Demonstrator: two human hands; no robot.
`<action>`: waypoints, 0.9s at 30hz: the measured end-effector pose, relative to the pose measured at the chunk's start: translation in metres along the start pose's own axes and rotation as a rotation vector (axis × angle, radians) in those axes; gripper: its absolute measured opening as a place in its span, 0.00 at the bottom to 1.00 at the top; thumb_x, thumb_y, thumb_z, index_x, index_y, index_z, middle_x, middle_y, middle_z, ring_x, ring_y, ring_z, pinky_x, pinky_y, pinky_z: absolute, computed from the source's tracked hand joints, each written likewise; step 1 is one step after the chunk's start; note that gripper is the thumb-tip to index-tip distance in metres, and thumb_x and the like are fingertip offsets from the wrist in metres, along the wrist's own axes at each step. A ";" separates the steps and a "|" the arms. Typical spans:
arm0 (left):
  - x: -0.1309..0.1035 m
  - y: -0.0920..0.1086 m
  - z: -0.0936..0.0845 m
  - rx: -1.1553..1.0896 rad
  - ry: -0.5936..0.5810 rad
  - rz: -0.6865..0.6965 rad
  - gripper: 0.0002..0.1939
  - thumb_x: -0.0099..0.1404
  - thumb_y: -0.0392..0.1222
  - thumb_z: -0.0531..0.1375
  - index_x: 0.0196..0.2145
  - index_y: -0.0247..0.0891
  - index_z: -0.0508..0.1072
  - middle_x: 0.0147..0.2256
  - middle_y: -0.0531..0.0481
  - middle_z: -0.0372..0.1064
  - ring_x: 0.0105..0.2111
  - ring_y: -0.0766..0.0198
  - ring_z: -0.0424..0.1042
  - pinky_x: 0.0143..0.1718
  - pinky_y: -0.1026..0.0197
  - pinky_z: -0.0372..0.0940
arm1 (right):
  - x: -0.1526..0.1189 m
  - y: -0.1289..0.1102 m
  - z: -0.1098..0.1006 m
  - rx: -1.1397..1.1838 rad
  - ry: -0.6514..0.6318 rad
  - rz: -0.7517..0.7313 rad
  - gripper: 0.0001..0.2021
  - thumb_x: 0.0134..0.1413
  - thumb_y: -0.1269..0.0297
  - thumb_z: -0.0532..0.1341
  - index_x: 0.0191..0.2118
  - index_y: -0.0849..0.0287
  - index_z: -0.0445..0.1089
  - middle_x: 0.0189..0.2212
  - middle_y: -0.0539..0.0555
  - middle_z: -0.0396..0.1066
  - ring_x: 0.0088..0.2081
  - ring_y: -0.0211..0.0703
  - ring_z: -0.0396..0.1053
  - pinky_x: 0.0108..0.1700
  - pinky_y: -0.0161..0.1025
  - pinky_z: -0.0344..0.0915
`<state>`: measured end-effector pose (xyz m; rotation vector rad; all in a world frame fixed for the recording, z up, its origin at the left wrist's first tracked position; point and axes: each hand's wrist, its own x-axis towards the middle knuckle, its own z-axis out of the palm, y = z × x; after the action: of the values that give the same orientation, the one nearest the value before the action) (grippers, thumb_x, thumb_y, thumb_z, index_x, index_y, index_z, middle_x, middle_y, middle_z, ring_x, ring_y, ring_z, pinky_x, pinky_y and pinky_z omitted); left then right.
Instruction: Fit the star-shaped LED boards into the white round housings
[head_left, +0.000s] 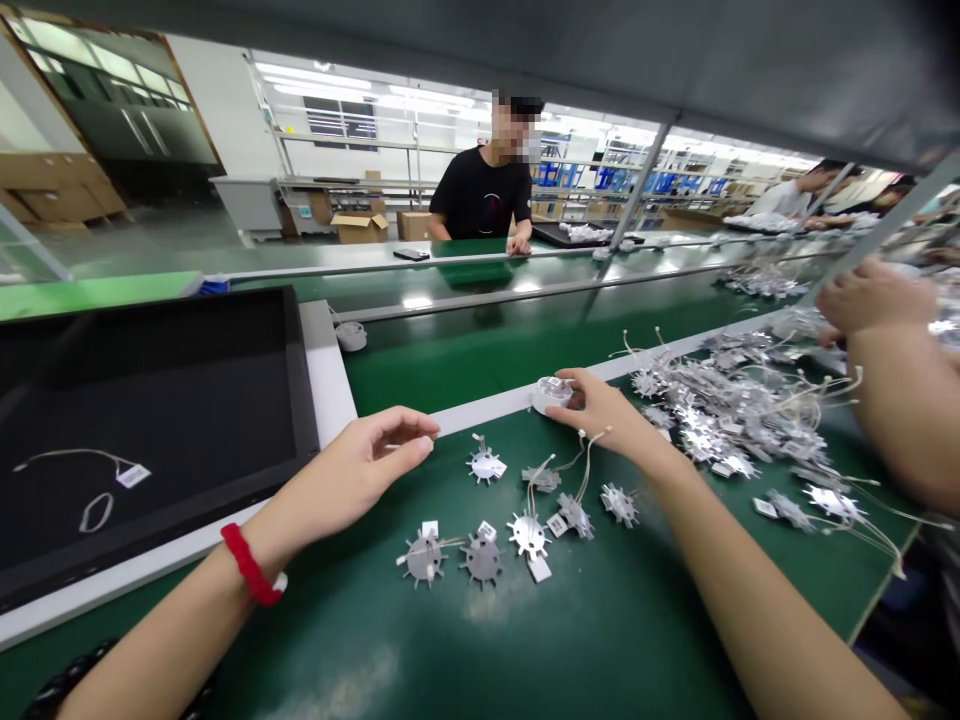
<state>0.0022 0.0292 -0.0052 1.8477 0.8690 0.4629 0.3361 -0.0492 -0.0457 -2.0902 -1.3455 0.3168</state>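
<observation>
My right hand (600, 412) has its thumb and fingers around the side of a small round white part (551, 396) at the white rail. My left hand (382, 455), with a red band at the wrist, hovers over the green table (315, 640), fingers curved and thumb apart, holding nothing. Between and below my hands lie several silver star-shaped pieces (529, 536) with white labels, some with thin cables. A large heap of similar pieces (712, 410) spreads to the right of my right hand.
A black tray (195, 380) at the left holds a labelled cable (133, 475) and a loop. Another person's arm (892, 370) reaches in at the right. Beyond the green conveyor (442, 355) stands a person in black (484, 200). A metal shelf hangs overhead.
</observation>
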 end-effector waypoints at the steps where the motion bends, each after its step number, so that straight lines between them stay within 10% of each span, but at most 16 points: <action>1: 0.000 0.000 -0.001 0.018 0.003 0.008 0.27 0.62 0.68 0.65 0.46 0.44 0.80 0.49 0.44 0.82 0.52 0.45 0.79 0.56 0.45 0.73 | -0.001 -0.002 -0.002 -0.004 -0.002 -0.012 0.30 0.52 0.58 0.73 0.60 0.62 0.75 0.51 0.68 0.82 0.50 0.67 0.81 0.52 0.57 0.77; 7: 0.001 0.000 -0.007 0.137 0.066 0.059 0.25 0.65 0.66 0.59 0.46 0.44 0.79 0.46 0.45 0.81 0.46 0.49 0.81 0.48 0.49 0.76 | -0.025 -0.039 -0.019 0.031 0.117 -0.195 0.31 0.69 0.40 0.56 0.63 0.58 0.75 0.64 0.67 0.74 0.65 0.68 0.71 0.64 0.63 0.69; 14: 0.001 -0.011 -0.014 0.374 0.160 0.066 0.25 0.70 0.64 0.53 0.48 0.44 0.78 0.48 0.45 0.79 0.42 0.51 0.80 0.39 0.52 0.75 | -0.057 -0.076 0.016 -0.095 -0.463 -0.601 0.23 0.75 0.47 0.57 0.59 0.55 0.82 0.69 0.62 0.70 0.70 0.67 0.67 0.69 0.63 0.66; 20: 0.014 -0.020 -0.033 0.654 0.176 0.002 0.17 0.80 0.52 0.58 0.54 0.39 0.76 0.53 0.43 0.77 0.39 0.57 0.78 0.46 0.49 0.76 | -0.052 -0.078 0.018 -0.036 -0.310 -0.585 0.27 0.78 0.58 0.47 0.64 0.64 0.77 0.63 0.64 0.76 0.64 0.63 0.75 0.63 0.59 0.74; 27: 0.100 -0.036 -0.073 1.063 0.168 -0.116 0.19 0.77 0.48 0.66 0.59 0.38 0.74 0.59 0.40 0.72 0.55 0.48 0.76 0.57 0.40 0.75 | -0.056 -0.083 0.009 0.102 0.004 -0.500 0.27 0.77 0.57 0.49 0.61 0.68 0.79 0.61 0.65 0.77 0.65 0.61 0.74 0.64 0.57 0.76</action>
<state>0.0083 0.1575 -0.0134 2.7009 1.5068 0.0493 0.2451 -0.0719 -0.0088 -1.6012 -1.7491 0.1620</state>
